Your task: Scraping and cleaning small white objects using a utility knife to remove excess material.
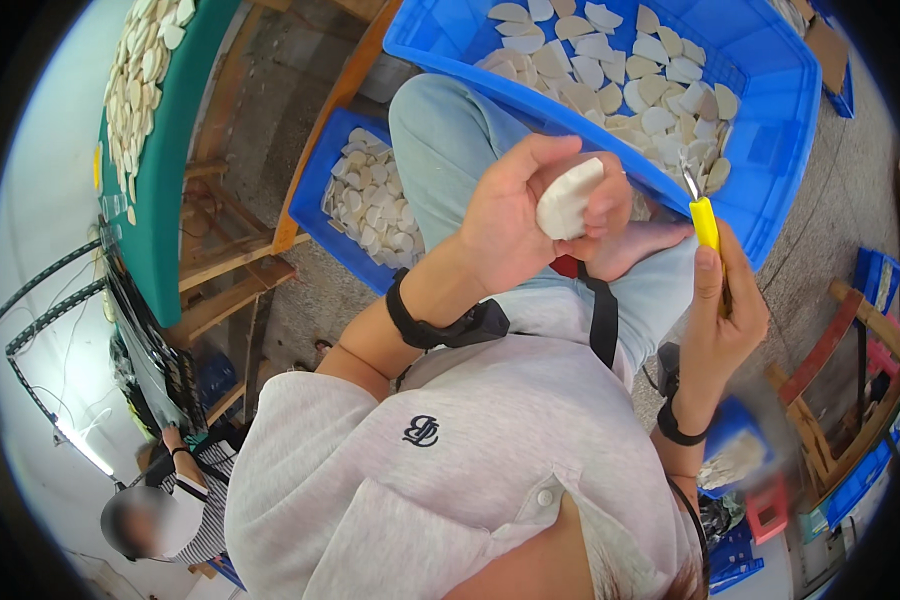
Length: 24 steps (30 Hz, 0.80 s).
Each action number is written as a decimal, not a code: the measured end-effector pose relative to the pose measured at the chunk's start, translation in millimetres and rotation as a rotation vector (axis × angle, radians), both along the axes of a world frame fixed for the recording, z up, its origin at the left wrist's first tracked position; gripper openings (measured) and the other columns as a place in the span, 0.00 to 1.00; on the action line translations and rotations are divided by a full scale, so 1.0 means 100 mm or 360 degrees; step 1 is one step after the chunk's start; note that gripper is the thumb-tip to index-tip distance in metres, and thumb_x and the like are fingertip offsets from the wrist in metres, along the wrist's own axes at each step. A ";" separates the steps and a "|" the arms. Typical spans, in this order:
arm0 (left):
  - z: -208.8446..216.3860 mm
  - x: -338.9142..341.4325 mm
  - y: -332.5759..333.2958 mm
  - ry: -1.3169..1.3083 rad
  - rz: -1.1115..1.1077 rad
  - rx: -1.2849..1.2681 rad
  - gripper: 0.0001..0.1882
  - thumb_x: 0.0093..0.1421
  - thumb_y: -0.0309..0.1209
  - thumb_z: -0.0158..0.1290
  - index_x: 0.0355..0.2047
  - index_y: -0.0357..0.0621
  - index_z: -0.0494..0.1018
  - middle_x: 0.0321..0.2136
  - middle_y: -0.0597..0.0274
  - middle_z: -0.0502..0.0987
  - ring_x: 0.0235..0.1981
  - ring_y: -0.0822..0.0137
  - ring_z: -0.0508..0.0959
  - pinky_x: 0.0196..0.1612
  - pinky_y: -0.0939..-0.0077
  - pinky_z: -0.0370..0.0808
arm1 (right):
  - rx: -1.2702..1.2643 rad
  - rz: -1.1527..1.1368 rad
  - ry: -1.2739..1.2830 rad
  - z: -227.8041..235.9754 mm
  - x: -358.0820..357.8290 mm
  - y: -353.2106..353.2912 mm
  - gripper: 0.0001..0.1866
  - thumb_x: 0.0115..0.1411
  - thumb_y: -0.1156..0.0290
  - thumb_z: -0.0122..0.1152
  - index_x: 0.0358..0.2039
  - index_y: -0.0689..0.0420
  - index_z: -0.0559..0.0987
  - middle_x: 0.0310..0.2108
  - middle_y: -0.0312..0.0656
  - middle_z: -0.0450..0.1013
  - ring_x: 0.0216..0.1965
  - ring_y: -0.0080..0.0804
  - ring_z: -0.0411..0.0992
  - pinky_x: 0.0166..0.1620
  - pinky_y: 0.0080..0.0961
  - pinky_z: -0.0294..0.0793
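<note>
Left hand (515, 215): raised in front of the chest, fingers (555, 150) curled closed around a white half-moon piece (568, 198); a black wrist strap (440, 325) is worn.
White piece: held upright-tilted in the left hand, above the lap, just in front of the near rim of the large blue crate (770, 120); pale, smooth, curved on one side.
Right hand (725, 320): fingers closed around a small knife with a yellow handle (706, 222); thumb is laid along the handle; a black band (678, 425) is seen on the wrist.
Knife: held upright, short metal blade (689, 180) pointed up, just right of the white piece; contact with the piece cannot be told.
Large blue crate: rested across the lap, many similar white and cream half-moon pieces (630, 80) are piled inside.
Small blue crate (320, 190): placed on the floor left of the knee, filled with smaller white pieces (375, 205).
Green surface (170, 200): at far left, more pale pieces (145, 70) are spread along it; wooden frame (230, 290) is seen beneath.
Clothing: light grey top (440, 470) and light blue trousers (450, 125) are worn; a black strap (602, 315) is crossed over the chest.
Lower right: another small blue bin with pale scraps (735, 455), partly blurred.
Other person (170, 510): seen at lower left in a striped top, well apart from the hands.
Floor (300, 310): grey concrete.
</note>
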State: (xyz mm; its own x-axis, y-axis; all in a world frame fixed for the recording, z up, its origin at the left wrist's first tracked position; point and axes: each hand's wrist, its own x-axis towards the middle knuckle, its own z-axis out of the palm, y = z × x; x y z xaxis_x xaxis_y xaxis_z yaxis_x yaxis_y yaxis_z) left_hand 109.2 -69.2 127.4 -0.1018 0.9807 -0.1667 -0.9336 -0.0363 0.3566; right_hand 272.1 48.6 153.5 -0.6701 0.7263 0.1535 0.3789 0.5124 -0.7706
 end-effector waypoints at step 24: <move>0.09 -0.01 -0.08 0.1686 0.0659 -0.0432 0.16 0.56 0.25 0.52 0.46 0.38 0.71 0.36 0.65 0.72 0.42 0.74 0.71 0.44 0.80 0.69 | -0.0083 0.0087 0.0005 0.00 -0.12 -0.01 0.13 0.56 0.72 0.57 0.41 0.63 0.76 0.29 0.44 0.74 0.26 0.23 0.69 0.30 0.18 0.66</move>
State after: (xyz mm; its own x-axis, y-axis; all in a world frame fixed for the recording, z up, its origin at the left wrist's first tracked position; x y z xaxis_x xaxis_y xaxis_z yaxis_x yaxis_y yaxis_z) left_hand 108.5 -77.6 136.4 -0.6192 0.7852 -0.0060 -0.0996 -0.0709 0.9925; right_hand 260.1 47.2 153.2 -0.7085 0.6957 0.1186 0.3488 0.4913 -0.7981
